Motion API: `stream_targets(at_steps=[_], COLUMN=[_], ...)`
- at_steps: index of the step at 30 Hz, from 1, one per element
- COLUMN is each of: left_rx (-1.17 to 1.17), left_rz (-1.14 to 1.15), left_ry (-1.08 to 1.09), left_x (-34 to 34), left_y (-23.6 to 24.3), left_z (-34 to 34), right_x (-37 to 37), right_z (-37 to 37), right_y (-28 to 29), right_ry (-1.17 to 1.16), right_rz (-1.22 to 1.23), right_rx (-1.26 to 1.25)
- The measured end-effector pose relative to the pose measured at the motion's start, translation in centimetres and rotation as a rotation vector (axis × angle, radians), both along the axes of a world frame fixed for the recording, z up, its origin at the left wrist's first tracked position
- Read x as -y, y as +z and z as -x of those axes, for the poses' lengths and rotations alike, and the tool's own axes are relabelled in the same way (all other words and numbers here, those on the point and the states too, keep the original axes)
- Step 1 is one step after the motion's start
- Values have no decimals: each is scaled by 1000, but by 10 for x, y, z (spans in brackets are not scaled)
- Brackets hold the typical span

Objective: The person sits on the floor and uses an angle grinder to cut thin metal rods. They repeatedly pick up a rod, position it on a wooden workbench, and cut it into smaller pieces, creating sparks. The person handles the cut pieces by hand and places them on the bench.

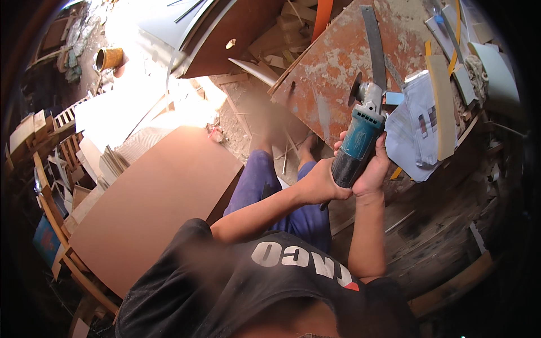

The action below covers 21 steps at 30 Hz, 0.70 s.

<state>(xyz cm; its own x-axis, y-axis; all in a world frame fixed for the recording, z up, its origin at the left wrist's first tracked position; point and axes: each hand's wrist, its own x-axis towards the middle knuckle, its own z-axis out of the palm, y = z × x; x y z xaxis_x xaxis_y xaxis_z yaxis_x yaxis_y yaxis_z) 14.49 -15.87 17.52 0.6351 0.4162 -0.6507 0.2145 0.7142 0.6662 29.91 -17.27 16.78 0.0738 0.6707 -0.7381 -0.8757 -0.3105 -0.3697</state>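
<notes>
A teal and black angle grinder (359, 138) is held up in front of me, tilted, its metal head and dark disc (355, 89) pointing away from my body. My left hand (322, 181) is closed around the black rear of its body. Along the right side, my right hand (374, 169) wraps the housing, with the thumb lying against it. Behind the grinder's head, a long dark curved strip (373, 48) lies on a worn reddish-brown board (321, 79). I cannot tell whether the disc is spinning.
A large smooth brown sheet (158, 203) lies at my left. White papers or plastic (414, 124) and a pale wooden strip (439, 101) are right of the grinder. A yellowish bucket (109, 58) lies on its side far left. Wood scraps surround my bare feet.
</notes>
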Motion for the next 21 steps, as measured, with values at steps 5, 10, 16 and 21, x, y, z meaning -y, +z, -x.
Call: stream_targets(at_steps=[5, 10, 16, 21], left_rx=[10, -90, -178, -479], left_rz=[-95, -113, -342, -431], left_ry=[-30, -124, -332, -110], left_x=[-7, -24, -42, -159], left_y=[-11, -2, 1, -19], left_z=[14, 26, 52, 118], right_x=[-11, -18, -22, 0], right_z=[15, 33, 58, 20], right_y=[2, 15, 18, 33], right_ry=[-26, -46, 162, 156], right_rz=[77, 126, 172, 181], right_rx=[71, 157, 561, 420])
